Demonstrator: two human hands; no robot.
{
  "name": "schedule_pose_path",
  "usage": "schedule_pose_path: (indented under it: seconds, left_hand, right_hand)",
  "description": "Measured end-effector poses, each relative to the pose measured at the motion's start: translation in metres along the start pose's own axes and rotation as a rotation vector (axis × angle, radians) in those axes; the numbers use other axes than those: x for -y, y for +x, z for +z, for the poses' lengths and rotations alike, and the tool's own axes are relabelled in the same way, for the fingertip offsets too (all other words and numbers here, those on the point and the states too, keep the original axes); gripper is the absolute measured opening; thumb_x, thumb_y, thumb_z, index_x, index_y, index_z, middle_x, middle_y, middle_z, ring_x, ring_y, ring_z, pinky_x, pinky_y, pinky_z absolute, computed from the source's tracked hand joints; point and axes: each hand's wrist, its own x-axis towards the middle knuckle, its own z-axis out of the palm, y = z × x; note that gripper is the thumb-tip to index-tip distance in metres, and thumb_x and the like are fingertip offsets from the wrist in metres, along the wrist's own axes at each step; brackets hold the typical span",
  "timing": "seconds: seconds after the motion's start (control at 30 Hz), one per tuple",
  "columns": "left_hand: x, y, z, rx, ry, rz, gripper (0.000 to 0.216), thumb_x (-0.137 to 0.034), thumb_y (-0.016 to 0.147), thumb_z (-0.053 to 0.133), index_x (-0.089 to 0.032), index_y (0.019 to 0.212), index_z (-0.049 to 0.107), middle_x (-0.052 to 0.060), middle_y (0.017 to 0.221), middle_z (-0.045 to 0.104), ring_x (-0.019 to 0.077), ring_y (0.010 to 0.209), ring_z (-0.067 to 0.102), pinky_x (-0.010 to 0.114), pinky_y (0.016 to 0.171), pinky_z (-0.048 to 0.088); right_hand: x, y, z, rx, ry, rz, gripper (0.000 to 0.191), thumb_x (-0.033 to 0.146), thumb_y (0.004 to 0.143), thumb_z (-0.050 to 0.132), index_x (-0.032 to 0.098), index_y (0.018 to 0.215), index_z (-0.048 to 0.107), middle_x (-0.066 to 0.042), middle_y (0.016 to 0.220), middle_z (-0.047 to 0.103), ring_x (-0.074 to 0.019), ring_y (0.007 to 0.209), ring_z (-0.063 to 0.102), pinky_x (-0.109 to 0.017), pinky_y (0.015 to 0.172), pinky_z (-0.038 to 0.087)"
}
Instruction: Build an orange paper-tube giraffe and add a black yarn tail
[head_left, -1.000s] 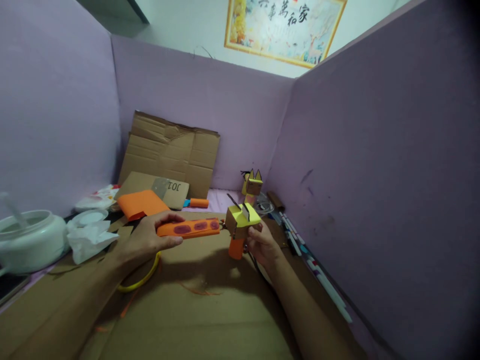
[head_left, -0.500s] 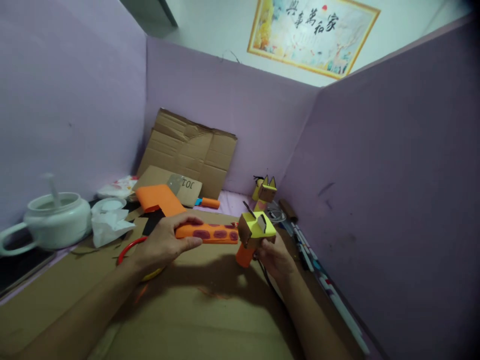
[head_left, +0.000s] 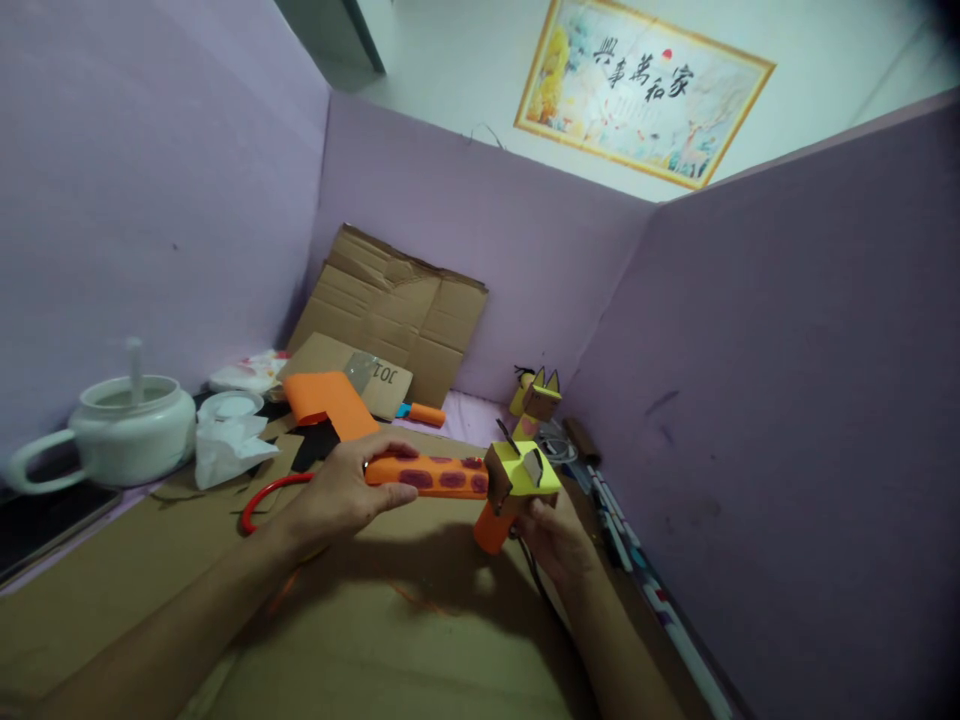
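Observation:
My left hand (head_left: 337, 493) grips one end of an orange paper tube with dark purple spots (head_left: 435, 475), held level above the cardboard sheet. My right hand (head_left: 553, 535) holds a small yellow and brown paper box with an orange stub below it (head_left: 514, 482). The tube's free end touches the box's side. Both hands have their fingers closed around these pieces.
A large cardboard sheet (head_left: 390, 640) covers the table. At the left stand a white pot (head_left: 124, 430), crumpled tissue (head_left: 229, 445) and a red hoop (head_left: 270, 493). Orange paper (head_left: 330, 402), leaning cardboard (head_left: 397, 310) and a small paper figure (head_left: 538, 397) lie behind. Pens (head_left: 622, 540) line the right purple wall.
The view has swung left and down a little. The tube and box, apart a second ago, are now pressed together. Both hands keep their hold.

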Motion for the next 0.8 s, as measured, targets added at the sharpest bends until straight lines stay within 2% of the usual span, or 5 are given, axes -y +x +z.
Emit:
schedule_pose_path:
  seconds: [0.2, 0.37, 0.57, 0.73, 0.8]
  left_hand:
    - [-0.0023, 0.0003, 0.0017, -0.021, 0.017, 0.061, 0.026, -0.029, 0.068, 0.065, -0.019, 0.092, 0.063, 0.003, 0.093, 0.066, 0.0201, 0.087, 0.061, 0.031, 0.078, 0.048]
    - [-0.0027, 0.0009, 0.0029, -0.068, -0.001, 0.126, 0.023, -0.026, 0.067, 0.067, -0.019, 0.089, 0.064, 0.002, 0.091, 0.066, 0.0189, 0.085, 0.061, 0.031, 0.081, 0.048]
    - [-0.0046, -0.0007, 0.0026, -0.049, -0.011, 0.09, 0.024, -0.026, 0.066, 0.066, -0.019, 0.089, 0.063, 0.002, 0.091, 0.066, 0.0182, 0.085, 0.06, 0.029, 0.078, 0.047]
    - [-0.0015, -0.0015, 0.0025, -0.025, 0.008, 0.073, 0.025, -0.028, 0.068, 0.066, -0.02, 0.092, 0.062, 0.001, 0.092, 0.065, 0.018, 0.085, 0.059, 0.029, 0.075, 0.046]
    - [-0.0008, -0.0019, 0.0022, -0.016, 0.011, 0.085, 0.025, -0.027, 0.069, 0.065, -0.02, 0.093, 0.062, 0.001, 0.093, 0.064, 0.0177, 0.085, 0.059, 0.028, 0.075, 0.046]
  right_hand:
    - [-0.0008, -0.0003, -0.0019, -0.011, -0.013, -0.008, 0.05, 0.028, 0.05, 0.081, 0.023, 0.098, 0.066, -0.003, 0.09, 0.07, -0.0193, 0.076, 0.062, -0.026, 0.064, 0.049]
    - [0.0001, -0.0004, 0.0003, 0.011, -0.023, 0.007, 0.054, 0.03, 0.05, 0.082, 0.022, 0.1, 0.065, -0.003, 0.097, 0.069, -0.019, 0.082, 0.061, -0.026, 0.07, 0.049]
    - [0.0005, -0.0008, 0.0034, 0.019, -0.032, 0.006, 0.051, 0.031, 0.051, 0.082, 0.024, 0.098, 0.064, -0.003, 0.095, 0.069, -0.0209, 0.08, 0.062, -0.029, 0.068, 0.05]
    - [-0.0002, -0.0008, 0.0022, 0.02, -0.059, 0.001, 0.056, 0.033, 0.052, 0.081, 0.024, 0.103, 0.062, -0.005, 0.095, 0.068, -0.0244, 0.091, 0.061, -0.032, 0.076, 0.05]
    - [-0.0011, -0.0006, 0.0013, 0.009, -0.048, -0.004, 0.057, 0.031, 0.052, 0.081, 0.024, 0.105, 0.061, -0.004, 0.094, 0.068, -0.0235, 0.089, 0.062, -0.032, 0.075, 0.05]
